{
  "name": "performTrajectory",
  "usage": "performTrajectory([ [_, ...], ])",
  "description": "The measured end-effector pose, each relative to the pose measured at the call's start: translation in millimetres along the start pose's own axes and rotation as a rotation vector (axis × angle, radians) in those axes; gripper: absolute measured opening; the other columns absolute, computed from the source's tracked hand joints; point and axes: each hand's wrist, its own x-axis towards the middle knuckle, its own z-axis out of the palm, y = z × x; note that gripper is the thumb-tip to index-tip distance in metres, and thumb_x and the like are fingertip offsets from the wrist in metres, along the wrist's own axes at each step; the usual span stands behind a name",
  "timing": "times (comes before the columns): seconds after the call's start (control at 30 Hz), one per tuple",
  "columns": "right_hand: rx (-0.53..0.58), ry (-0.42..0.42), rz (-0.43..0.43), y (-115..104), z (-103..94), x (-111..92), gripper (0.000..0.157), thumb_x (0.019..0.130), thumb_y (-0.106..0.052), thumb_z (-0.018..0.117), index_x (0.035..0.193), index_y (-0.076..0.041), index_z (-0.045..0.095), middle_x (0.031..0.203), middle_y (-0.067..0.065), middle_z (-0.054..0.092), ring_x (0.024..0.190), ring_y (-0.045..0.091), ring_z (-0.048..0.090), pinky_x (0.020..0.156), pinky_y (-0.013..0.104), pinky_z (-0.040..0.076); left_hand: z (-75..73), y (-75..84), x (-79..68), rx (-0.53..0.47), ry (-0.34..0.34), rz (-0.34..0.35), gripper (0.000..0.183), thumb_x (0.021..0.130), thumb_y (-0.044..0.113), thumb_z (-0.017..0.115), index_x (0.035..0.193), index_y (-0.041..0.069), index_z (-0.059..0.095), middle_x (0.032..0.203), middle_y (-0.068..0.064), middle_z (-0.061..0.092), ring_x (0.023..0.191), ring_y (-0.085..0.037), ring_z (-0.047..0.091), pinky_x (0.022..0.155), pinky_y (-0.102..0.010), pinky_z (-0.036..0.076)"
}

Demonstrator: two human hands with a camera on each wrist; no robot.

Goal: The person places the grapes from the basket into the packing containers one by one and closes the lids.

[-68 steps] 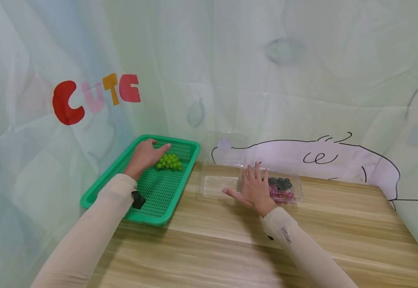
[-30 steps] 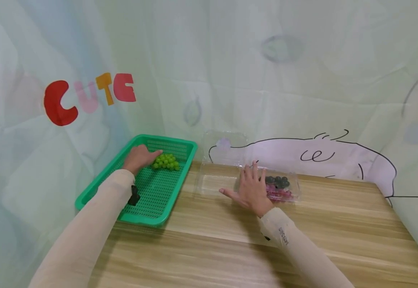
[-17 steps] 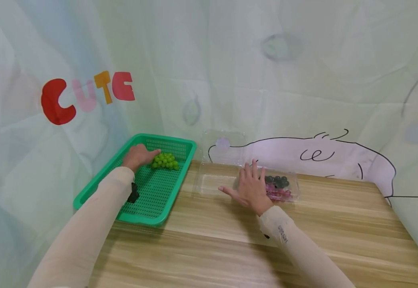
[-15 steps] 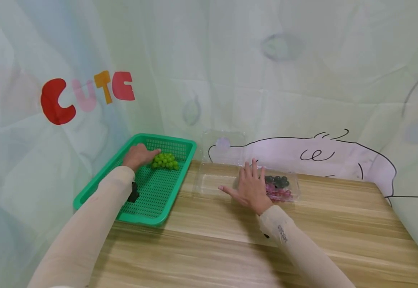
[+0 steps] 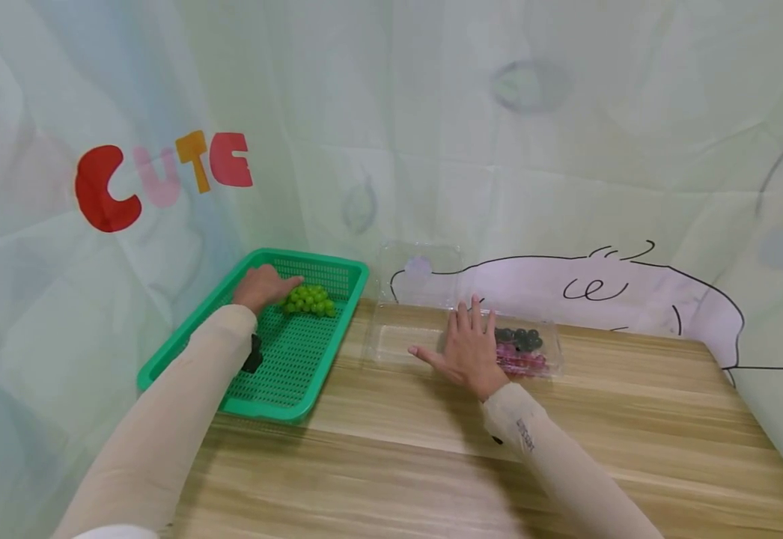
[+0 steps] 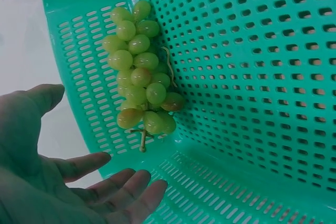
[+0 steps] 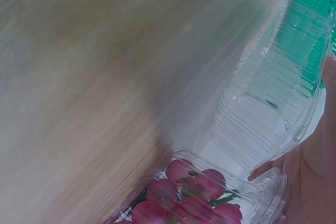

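A bunch of green grapes [image 5: 310,300] lies at the far end of a green plastic basket [image 5: 293,410]. My left hand [image 5: 263,287] is inside the basket at their left side, its thumb pointing at the bunch. In the left wrist view, the fingers of my left hand [image 6: 89,177] are loosely extended, with a gap to the grapes [image 6: 139,77]. My right hand [image 5: 471,352] lies spread over the clear plastic packaging. Left of it stands an open clear container [image 5: 408,344] with its lid raised. To its right, a clear box [image 5: 556,348] holds pinkish-red grapes [image 7: 194,208] and dark grapes [image 5: 525,340].
The wooden table [image 5: 398,464] meets a printed fabric wall [image 5: 567,165] at the back and left. The basket stands close to the left wall, and the clear packaging sits near the back edge.
Since the earliest frame my left hand has lowered into the basket beside the green grapes, and its fingers are now hidden in the head view. The right hand has stayed in place.
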Motion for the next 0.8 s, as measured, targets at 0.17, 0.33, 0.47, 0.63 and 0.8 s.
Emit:
performTrajectory([
  [0.17, -0.008, 0.005, 0.001, 0.0, -0.1, -0.6, 0.119, 0.082, -0.093, 0.033, 0.154, 0.002, 0.037, 0.162, 0.023, 0.03, 0.154, 0.044, 0.011, 0.12, 0.068, 0.012, 2.2, -1.9, 2.5, 0.046, 0.001, 0.028, 0.056, 0.103, 0.052, 0.05, 0.061, 0.016, 0.039, 0.057, 0.001, 0.029, 0.054, -0.017, 0.032, 0.054, -0.036, 0.038],
  [0.33, -0.015, 0.02, -0.002, -0.5, 1.0, -0.8, 0.119, 0.082, -0.093, 0.033, 0.154, 0.002, 0.037, 0.161, 0.023, 0.032, 0.154, 0.045, 0.012, 0.119, 0.069, 0.015, 8.2, -5.5, 7.9, 0.079, 0.015, 0.042, 0.052, 0.102, 0.051, 0.052, 0.073, 0.008, 0.049, 0.09, -0.023, 0.054, 0.083, -0.038, 0.052, 0.07, -0.048, 0.046],
  [0.47, -0.01, 0.016, -0.001, -0.6, 2.7, -0.7, 0.119, 0.082, -0.093, 0.033, 0.154, 0.002, 0.037, 0.162, 0.023, 0.031, 0.154, 0.045, 0.012, 0.119, 0.069, 0.015, 12.0, -7.7, 12.8, 0.104, -0.025, 0.046, 0.061, 0.102, 0.052, 0.05, 0.107, -0.008, 0.058, 0.131, -0.039, 0.048, 0.116, -0.054, 0.048, 0.088, -0.059, 0.047],
  [0.63, -0.004, -0.005, 0.005, -0.3, 3.4, -0.1, 0.12, 0.082, -0.093, 0.032, 0.155, 0.002, 0.034, 0.162, 0.024, 0.029, 0.154, 0.045, 0.009, 0.12, 0.069, 0.011, 14.8, -8.9, 17.0, 0.124, -0.072, 0.069, 0.079, 0.103, 0.049, 0.049, 0.143, -0.018, 0.037, 0.145, -0.042, 0.037, 0.133, -0.058, 0.036, 0.108, -0.066, 0.036],
  [0.8, -0.004, -0.005, 0.012, -0.3, 3.6, 1.1, 0.12, 0.082, -0.093, 0.033, 0.155, 0.002, 0.034, 0.162, 0.023, 0.029, 0.154, 0.045, 0.008, 0.12, 0.069, 0.01, 17.5, -10.3, 21.2, 0.138, -0.09, 0.09, 0.078, 0.103, 0.047, 0.05, 0.145, -0.017, 0.035, 0.15, -0.041, 0.033, 0.143, -0.057, 0.019, 0.118, -0.069, 0.013],
])
